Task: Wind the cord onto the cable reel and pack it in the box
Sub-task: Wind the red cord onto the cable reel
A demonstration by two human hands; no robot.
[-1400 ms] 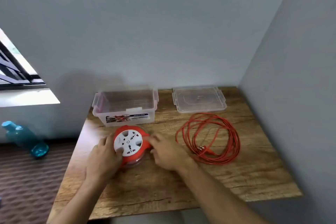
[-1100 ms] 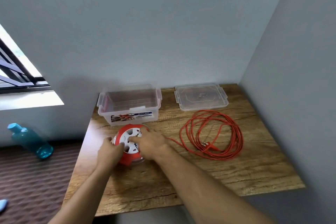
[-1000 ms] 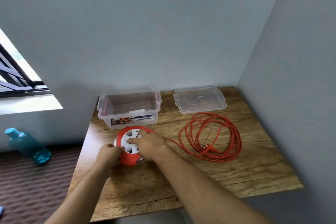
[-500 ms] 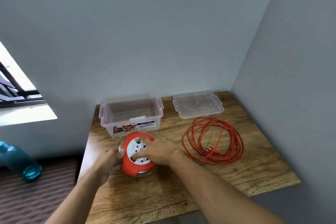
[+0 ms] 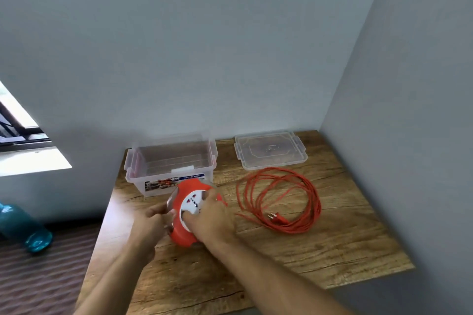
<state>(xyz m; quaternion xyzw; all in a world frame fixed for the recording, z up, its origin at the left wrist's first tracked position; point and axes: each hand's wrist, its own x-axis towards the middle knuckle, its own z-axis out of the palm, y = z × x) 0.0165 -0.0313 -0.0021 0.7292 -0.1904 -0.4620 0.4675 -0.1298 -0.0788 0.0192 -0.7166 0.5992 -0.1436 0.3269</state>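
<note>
Your right hand covered much of the reel face; the blue bottle was cut off at the left edge.

Both forearms bare, no sleeves; grips ungloved

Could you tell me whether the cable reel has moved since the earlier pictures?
Yes. The cable reel, flat on the table before, is now tilted up between both hands, its top edge overlapping the clear box's label.
</note>
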